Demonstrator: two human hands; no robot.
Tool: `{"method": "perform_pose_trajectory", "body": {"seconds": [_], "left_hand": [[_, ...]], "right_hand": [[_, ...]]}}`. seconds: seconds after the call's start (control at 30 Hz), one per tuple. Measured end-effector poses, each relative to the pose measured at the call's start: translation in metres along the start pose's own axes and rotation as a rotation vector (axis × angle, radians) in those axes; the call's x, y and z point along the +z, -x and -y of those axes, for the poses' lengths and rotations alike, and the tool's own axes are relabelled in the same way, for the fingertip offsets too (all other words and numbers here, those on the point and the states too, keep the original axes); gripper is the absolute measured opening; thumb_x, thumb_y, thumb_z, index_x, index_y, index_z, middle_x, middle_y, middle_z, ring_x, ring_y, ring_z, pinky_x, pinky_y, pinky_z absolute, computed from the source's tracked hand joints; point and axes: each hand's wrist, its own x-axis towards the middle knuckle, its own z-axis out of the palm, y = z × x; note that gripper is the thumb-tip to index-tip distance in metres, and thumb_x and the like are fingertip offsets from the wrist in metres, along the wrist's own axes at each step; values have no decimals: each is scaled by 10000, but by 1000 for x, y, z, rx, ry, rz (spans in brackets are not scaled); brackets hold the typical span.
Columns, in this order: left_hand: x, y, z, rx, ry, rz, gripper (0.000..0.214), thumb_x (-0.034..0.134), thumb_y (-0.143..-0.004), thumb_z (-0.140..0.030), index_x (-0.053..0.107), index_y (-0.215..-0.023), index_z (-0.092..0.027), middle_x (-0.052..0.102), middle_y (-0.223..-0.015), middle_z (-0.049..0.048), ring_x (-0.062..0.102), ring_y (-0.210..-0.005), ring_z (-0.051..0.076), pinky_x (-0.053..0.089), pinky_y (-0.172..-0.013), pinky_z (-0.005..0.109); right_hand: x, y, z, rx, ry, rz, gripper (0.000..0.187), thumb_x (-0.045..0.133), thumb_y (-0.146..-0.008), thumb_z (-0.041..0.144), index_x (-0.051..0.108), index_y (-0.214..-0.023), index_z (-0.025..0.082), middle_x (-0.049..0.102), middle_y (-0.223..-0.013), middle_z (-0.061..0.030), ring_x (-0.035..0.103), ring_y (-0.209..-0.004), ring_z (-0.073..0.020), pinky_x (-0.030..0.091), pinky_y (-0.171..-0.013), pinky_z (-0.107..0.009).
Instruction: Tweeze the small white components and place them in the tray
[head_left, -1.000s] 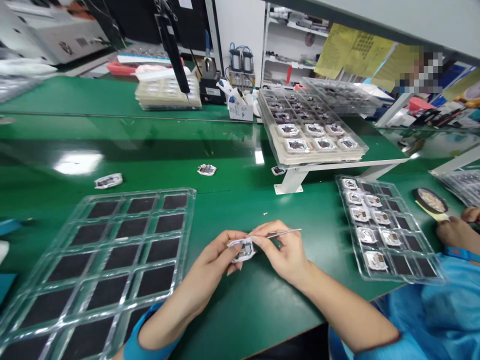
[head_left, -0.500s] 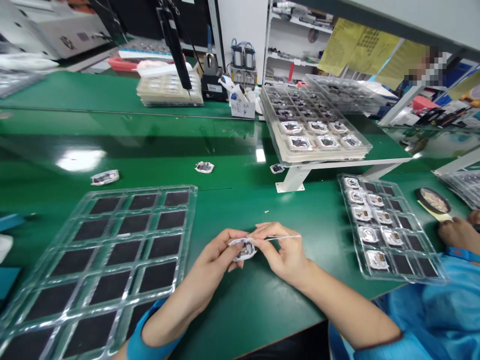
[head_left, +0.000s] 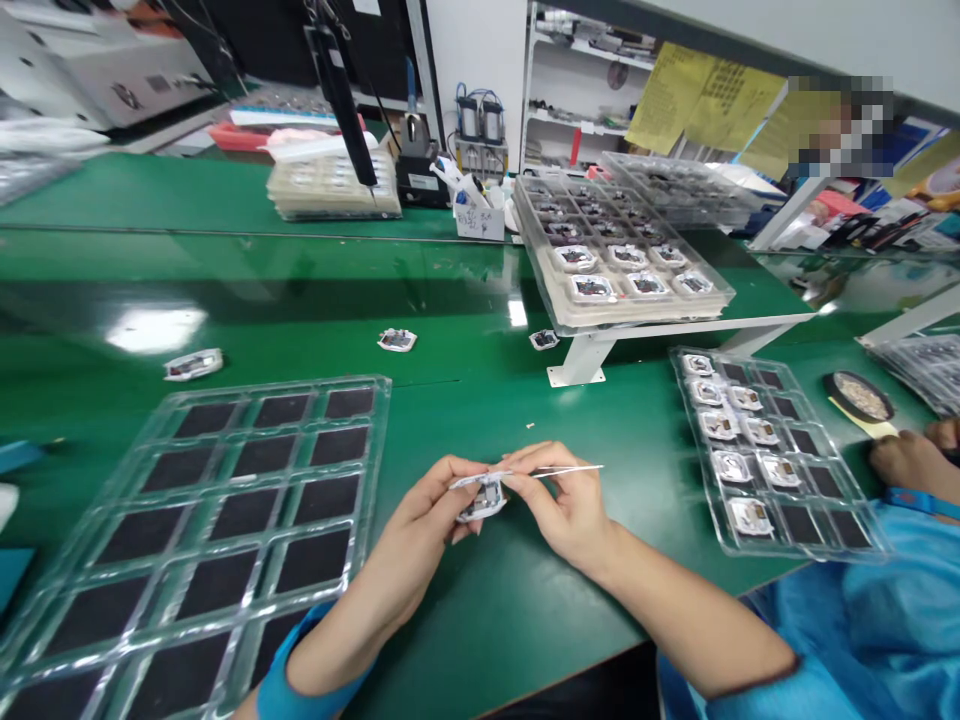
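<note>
Over the green bench, my left hand pinches a small white electronics housing by its left side. Grey and silver parts show inside it, and it is tilted. At its upper right edge is my right hand, closed around slim metal tweezers. The tweezers' rear end sticks out to the right, while the tips are hidden by my fingers and the housing. Fingertips of both hands nearly meet at the housing's top edge.
A clear tray with dark pads lies at left. Another tray at right holds several white housings. Loose housings lie behind my hands. Stacked trays stand on a raised shelf. A co-worker's hand rests at far right.
The housing has tipped in my left hand, with its upper edge now showing as a line. The tweezers have turned slightly. The whole view has shifted a little.
</note>
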Motion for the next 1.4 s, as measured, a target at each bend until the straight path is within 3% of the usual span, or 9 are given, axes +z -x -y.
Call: {"method": "perform_pose_trajectory", "body": {"seconds": [0.27, 0.47, 0.6, 0.73, 0.9, 0.97, 1.07, 1.23, 1.4], "left_hand": [[1, 2, -1, 10, 82, -34, 198, 724, -714, -372, 646, -740, -192, 600, -666, -31, 475, -567, 107, 348, -519, 222], [-4, 3, -7, 69, -41, 102, 224, 701, -787, -377, 666, -927, -206, 608, -765, -18, 494, -655, 131, 376, -589, 239], [-10, -1, 1, 122, -118, 185, 346, 780, -720, -316, 629, -1015, -219, 660, -926, 18, 567, -836, 184, 439, -745, 277], [-11, -5, 7, 141, -130, 153, 376, 793, -698, -335, 577, -985, -225, 654, -876, 8, 577, -801, 188, 445, -724, 286], [-13, -10, -5, 233, -282, 198, 237, 709, -783, -360, 565, -905, -218, 620, -822, -1, 565, -754, 176, 433, -674, 281], [-17, -20, -13, 297, -396, 199, 215, 666, -808, -366, 583, -939, -218, 642, -848, 13, 588, -763, 186, 448, -671, 284], [-25, -52, -27, 437, -694, 61, 227, 635, -817, -368, 622, -992, -224, 687, -898, 35, 619, -790, 215, 470, -707, 304], [-44, -124, -46, 560, -930, -176, 240, 712, -749, -329, 690, -956, -208, 682, -1022, 97, 555, -1065, 326, 371, -981, 425], [-85, -170, -73, 533, -1089, -327, 600, 789, -661, -436, 641, -1182, -179, 623, -1284, 169, 410, -1282, 401, 288, -1057, 458]], "right_hand": [[0, 1, 2, -106, 26, 44, 61, 661, -890, 168, 669, -907, 226, 783, -896, -49, 761, -863, -194, 619, -846, -359], [-3, -2, 2, 48, -101, -11, 28, 677, -884, 221, 676, -912, 223, 778, -900, -53, 759, -856, -199, 621, -781, -343], [-5, -5, 2, 67, -97, -9, 9, 685, -875, 228, 686, -868, 222, 784, -857, -45, 760, -835, -199, 613, -833, -372], [-6, -7, 4, 31, -46, -15, 10, 684, -871, 217, 691, -865, 223, 789, -854, -51, 765, -832, -209, 607, -872, -401], [-8, -7, 6, -79, 7, -68, 75, 681, -871, 173, 680, -909, 238, 798, -873, -41, 764, -843, -206, 596, -908, -413], [-9, -8, 7, -106, 14, -80, 105, 675, -870, 152, 677, -922, 244, 798, -882, -37, 758, -862, -205, 593, -911, -408], [-9, -8, 7, -125, 37, -72, 110, 669, -870, 150, 678, -932, 240, 795, -886, -44, 753, -864, -212, 598, -892, -411], [-6, -8, 6, -150, 68, -73, 80, 659, -876, 166, 675, -917, 233, 795, -866, -51, 755, -818, -215, 605, -851, -410], [-7, -9, 5, -160, 95, -69, 109, 663, -867, 151, 676, -928, 240, 790, -864, -46, 750, -816, -214, 600, -832, -397]]}}
